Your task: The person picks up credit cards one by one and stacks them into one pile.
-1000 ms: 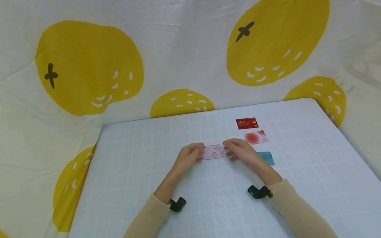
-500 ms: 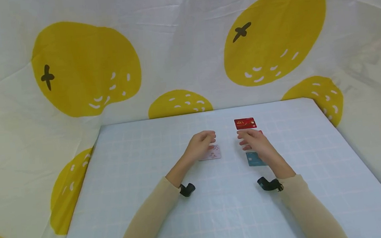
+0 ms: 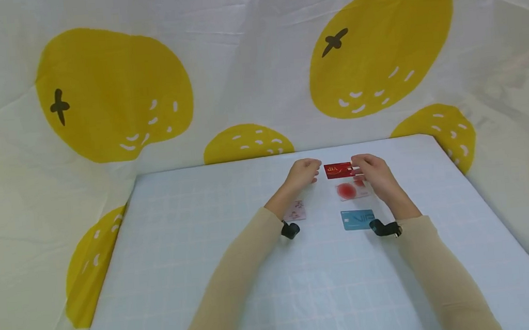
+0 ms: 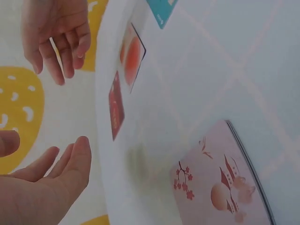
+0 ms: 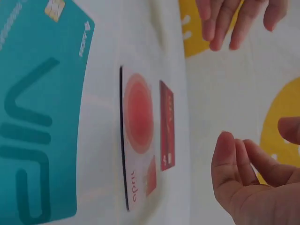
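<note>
The left hand (image 3: 303, 173) and the right hand (image 3: 375, 173) hover well apart with loosely bent fingers, the red VIP card (image 3: 337, 170) lying between them on the table (image 3: 170, 271) and the right fingertips overlapping its end from the head view. Nearer the person lie the white card with a red circle (image 3: 347, 191) and then the teal VIP card (image 3: 356, 219), while a pink blossom-print card (image 4: 213, 187) sits left of these, partly behind the left sleeve and wrist (image 3: 272, 212).

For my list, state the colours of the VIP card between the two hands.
The VIP card is red with gold-coloured lettering, best seen in the head view.
</note>
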`<state>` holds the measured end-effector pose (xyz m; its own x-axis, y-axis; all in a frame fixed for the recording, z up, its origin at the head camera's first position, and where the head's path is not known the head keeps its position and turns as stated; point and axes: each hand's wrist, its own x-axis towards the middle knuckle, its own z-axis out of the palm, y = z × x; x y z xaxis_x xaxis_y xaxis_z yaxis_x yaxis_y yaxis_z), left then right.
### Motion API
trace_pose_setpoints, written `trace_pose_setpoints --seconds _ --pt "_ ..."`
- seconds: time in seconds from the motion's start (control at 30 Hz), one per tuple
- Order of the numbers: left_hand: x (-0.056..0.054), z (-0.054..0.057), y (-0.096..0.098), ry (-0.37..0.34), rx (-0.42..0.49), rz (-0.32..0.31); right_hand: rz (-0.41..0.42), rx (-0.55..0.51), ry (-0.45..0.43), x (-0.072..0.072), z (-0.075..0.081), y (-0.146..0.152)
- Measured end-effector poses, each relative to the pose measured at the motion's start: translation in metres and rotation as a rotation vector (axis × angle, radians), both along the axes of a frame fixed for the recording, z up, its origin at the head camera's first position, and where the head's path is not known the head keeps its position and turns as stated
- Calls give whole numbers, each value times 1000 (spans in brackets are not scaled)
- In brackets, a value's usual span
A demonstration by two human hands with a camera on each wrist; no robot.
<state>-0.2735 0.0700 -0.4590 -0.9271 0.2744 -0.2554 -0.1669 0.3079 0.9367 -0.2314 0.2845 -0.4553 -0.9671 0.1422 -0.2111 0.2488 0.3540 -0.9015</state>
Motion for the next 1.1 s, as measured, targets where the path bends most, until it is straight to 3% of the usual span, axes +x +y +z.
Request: trace_pose_setpoints --seconds 0.17,0.37,0.47,0.63,0.87,1.1 --pt "-17 -7 13 -94 -11 91 -23 26 -29 -20 -6 11" --pt "-21 -20 17 -230 198 89 -2 27 -102 -33 -12 20" --pt "-22 -24 20 -281 254 85 19 37 -146 -39 -16 23" --pt "-25 -26 25 -325 262 101 29 53 -207 -46 -24 27" --pt "-27 -23 30 -368 332 43 37 80 -224 -50 -22 24" --pt "-27 -24 31 -420 419 78 18 82 -224 -51 -22 24"
